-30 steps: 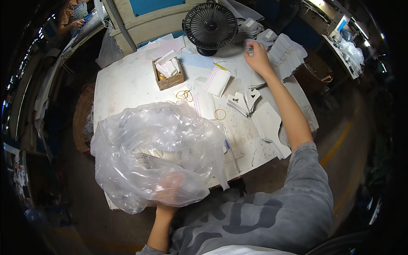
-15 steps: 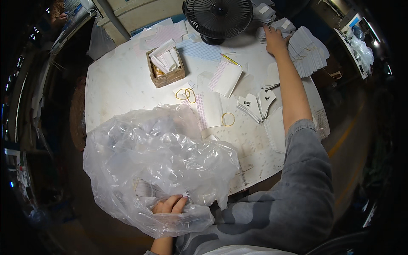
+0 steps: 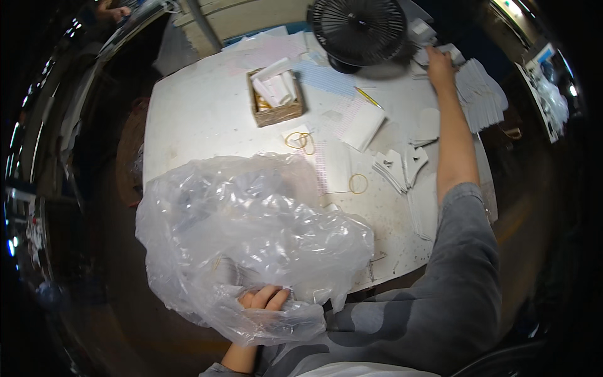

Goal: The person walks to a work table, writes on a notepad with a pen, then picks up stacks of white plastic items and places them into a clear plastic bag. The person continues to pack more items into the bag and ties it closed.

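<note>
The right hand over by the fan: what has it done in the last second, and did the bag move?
The right hand reached farther across the table, past the black fan, onto the white paper stack. The left hand drew the clear plastic bag toward the body, grip unchanged. The wooden box and rubber bands stayed put.

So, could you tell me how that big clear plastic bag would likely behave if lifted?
The clear plastic bag looks floppy: it crumples where the left hand bunches it. Probably light, since it billows. The film may be slippery.
</note>
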`<action>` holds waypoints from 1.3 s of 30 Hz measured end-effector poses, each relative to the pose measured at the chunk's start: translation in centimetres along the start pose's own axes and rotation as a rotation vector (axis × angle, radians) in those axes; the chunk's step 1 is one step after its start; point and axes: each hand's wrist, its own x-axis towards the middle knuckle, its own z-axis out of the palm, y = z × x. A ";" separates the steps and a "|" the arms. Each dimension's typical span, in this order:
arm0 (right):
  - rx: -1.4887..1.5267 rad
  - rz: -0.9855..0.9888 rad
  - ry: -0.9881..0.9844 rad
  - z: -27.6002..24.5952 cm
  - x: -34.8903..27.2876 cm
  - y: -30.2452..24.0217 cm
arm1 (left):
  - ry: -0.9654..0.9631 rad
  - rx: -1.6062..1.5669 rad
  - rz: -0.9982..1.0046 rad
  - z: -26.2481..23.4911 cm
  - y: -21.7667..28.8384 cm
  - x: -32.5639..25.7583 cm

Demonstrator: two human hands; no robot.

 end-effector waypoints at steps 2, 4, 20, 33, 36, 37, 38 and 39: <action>0.030 -0.078 0.192 0.0 0.8 5.4 | -0.128 -0.028 0.079 -0.4 -0.9 0.8; 0.074 0.027 0.281 -0.8 0.5 7.3 | -0.321 -0.042 0.051 -0.5 -1.3 1.6; 0.426 0.166 0.781 -10.7 3.7 11.2 | 0.260 0.018 0.208 8.8 -5.3 -1.5; 1.219 -0.046 0.697 -23.7 -2.6 22.8 | 0.715 -0.019 0.169 4.0 -2.0 0.1; 1.666 -0.177 0.467 -23.2 -4.6 16.4 | 0.576 -0.713 0.008 -0.8 -1.0 -1.7; 1.803 -0.278 0.371 -25.0 -5.2 12.9 | 0.589 -0.648 0.026 -3.6 -0.6 -2.2; 1.921 -0.392 0.261 -27.2 -6.4 10.2 | 0.598 -0.595 0.061 -6.2 -0.2 -2.4; 2.021 -0.521 0.142 -29.6 -7.8 8.0 | 0.604 -0.283 0.146 -9.0 -0.6 -2.7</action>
